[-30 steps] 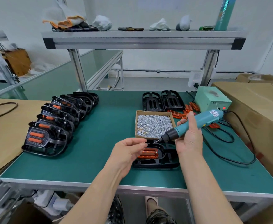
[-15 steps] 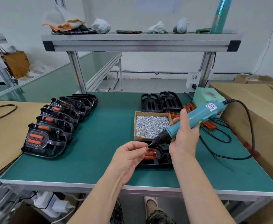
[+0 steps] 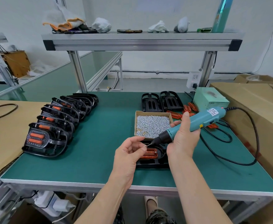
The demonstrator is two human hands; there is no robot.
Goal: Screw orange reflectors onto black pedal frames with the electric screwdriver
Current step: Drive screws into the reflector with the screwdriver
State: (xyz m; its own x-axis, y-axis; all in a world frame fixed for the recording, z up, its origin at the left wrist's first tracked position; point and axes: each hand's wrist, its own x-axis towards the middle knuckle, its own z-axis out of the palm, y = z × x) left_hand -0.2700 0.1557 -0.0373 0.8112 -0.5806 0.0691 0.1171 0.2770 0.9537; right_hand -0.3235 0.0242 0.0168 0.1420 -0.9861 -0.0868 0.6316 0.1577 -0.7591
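1. Left hand (image 3: 129,152), at lower centre of the frame, has thumb and forefinger pinched together on a small screw (image 3: 146,145), holding it at the bit tip of the electric screwdriver (image 3: 192,125).
2. Right hand (image 3: 183,138) is wrapped tight around the teal body of that driver, which slants down to the left; its black cable runs off to the right of the frame.
3. Just below the two hands a black pedal frame (image 3: 153,160) lies flat on the green desk (image 3: 100,143), with an orange reflector (image 3: 149,154) seated in it.
4. Judging by this, the step in hand is loading a screw onto the bit, not yet driving it.
5. The next move calls for keeping the screw straight on the bit, lowering it into a reflector hole, and letting go with the left fingers before the driver spins.
6. More screws fill the cardboard box (image 3: 153,125) just behind; finished pedals (image 3: 51,126) stand in a row at centre left, two bare frames (image 3: 161,102) at upper right.
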